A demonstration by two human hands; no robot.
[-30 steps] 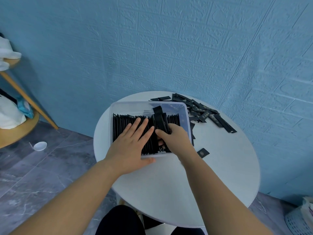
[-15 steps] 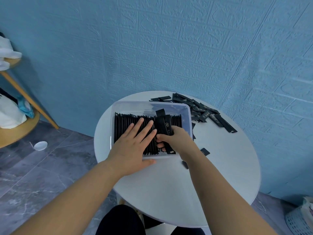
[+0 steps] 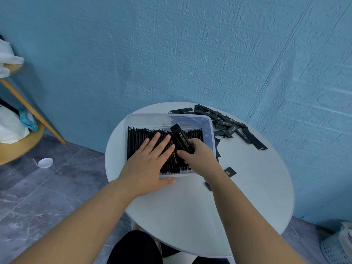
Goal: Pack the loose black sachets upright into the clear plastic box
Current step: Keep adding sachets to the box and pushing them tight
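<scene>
Standing by a blue wall point(image 3: 190, 54), the round white table point(image 3: 247, 197) holds sachets point(image 3: 234, 128).

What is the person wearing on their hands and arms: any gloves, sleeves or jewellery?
Nothing that shows. The left hand and right hand are ungloved, with no rings, watch or bands visible. No sleeves come into view anywhere up to the frame's edge. The only clothing seen is a dark garment at the lap.

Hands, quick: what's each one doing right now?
Left hand: open, fingers pressing flat on the packed sachets.
Right hand: grips tilted black sachets over the clear box.
</scene>
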